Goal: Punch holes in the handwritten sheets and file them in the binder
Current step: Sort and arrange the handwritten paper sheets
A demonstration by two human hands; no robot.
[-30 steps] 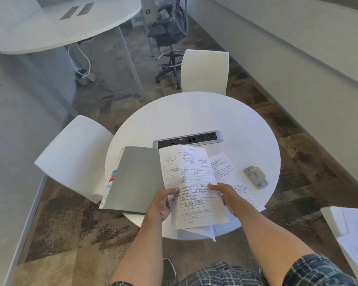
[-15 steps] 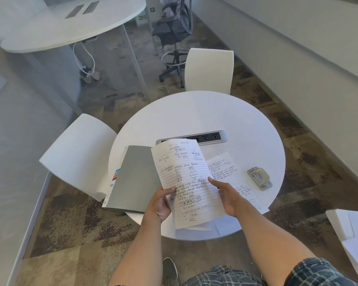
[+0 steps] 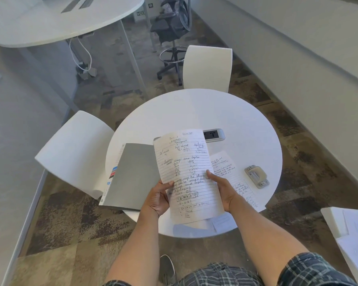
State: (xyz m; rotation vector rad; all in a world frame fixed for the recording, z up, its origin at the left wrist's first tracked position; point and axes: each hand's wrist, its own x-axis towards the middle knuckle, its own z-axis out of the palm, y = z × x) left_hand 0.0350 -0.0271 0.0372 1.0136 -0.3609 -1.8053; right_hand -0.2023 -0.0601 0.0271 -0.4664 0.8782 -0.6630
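Note:
I hold a lined handwritten sheet (image 3: pixel 186 168) lifted above the round white table (image 3: pixel 225 112). My left hand (image 3: pixel 156 198) grips its left edge and my right hand (image 3: pixel 221 187) grips its right edge, thumbs on top. A second handwritten sheet (image 3: pixel 234 174) lies flat on the table, partly under my right hand. The grey binder (image 3: pixel 132 176) lies shut on the table's left side, hanging over the edge. A small metal hole punch (image 3: pixel 256 176) sits at the table's right.
A power socket strip (image 3: pixel 214 135) is set in the table's middle, half hidden by the sheet. White chairs stand at the left (image 3: pixel 74 149) and far side (image 3: pixel 207 68). Another surface with papers (image 3: pixel 351 228) is at the right edge.
The held sheet has risen and tilted up toward me, covering more of the socket strip. My view has shifted slightly; both hands keep their grip.

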